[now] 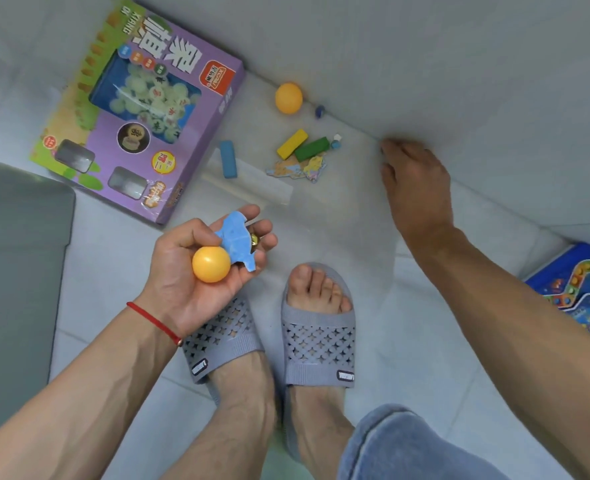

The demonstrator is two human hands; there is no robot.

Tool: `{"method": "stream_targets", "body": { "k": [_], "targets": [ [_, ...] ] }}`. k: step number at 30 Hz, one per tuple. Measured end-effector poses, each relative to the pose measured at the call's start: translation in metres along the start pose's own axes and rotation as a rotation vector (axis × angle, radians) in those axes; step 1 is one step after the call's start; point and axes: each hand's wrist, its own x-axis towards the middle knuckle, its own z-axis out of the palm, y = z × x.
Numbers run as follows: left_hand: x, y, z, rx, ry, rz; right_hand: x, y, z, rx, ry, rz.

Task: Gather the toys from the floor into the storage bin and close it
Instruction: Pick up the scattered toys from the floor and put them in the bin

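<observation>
Head camera looks steeply down, near floor [321,220].

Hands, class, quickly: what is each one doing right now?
Left hand: holds an orange ball, a blue puzzle piece and something small beneath.
Right hand: open, fingers reaching down, holding nothing.

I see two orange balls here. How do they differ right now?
The held ball sits in the palm of the left hand, next to a blue puzzle piece; the floor ball lies loose near the wall, untouched. The held ball looks bigger, but it is nearer the camera. The floor ball looks paler and blurrier. Both are plain, smooth orange spheres.
</observation>
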Motion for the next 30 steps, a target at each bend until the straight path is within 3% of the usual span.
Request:
{"method": "stream_targets", "body": {
  "k": [3,7,9,12,14,18,21,26,30],
  "targets": [
    [-0.009,-0.003,0.001,-0.011,0.031,-0.001,0.008,-0.001,0.002,-0.035,-0.009,-0.022],
    [-0.037,-0.001,0.011,-0.039,0.062,0.022,0.010,-0.013,-0.013,0.098,-0.142,0.107],
    [-0.059,0.005,0.016,-0.071,0.072,0.062,0.001,-0.037,-0.032,0.374,-0.249,0.351],
    [-0.102,0.018,0.020,-0.119,0.093,0.128,-0.011,-0.100,-0.081,1.088,-0.485,0.784],
    [-0.138,0.030,0.018,-0.165,0.092,0.200,-0.011,-0.147,-0.121,1.404,-0.699,0.840],
    [-0.225,0.064,0.002,-0.336,0.045,0.375,-0.006,-0.253,-0.210,1.402,-1.075,0.552],
    [-0.293,0.093,-0.028,-0.423,0.160,0.538,-0.006,-0.337,-0.261,1.350,-1.221,0.301],
    [-0.362,0.118,-0.090,-0.396,0.492,0.658,-0.013,-0.433,-0.289,1.184,-1.203,0.069],
    [-0.366,0.117,-0.084,-0.189,0.671,0.729,-0.002,-0.404,-0.273,1.030,-1.045,-0.004]
  ]
}}
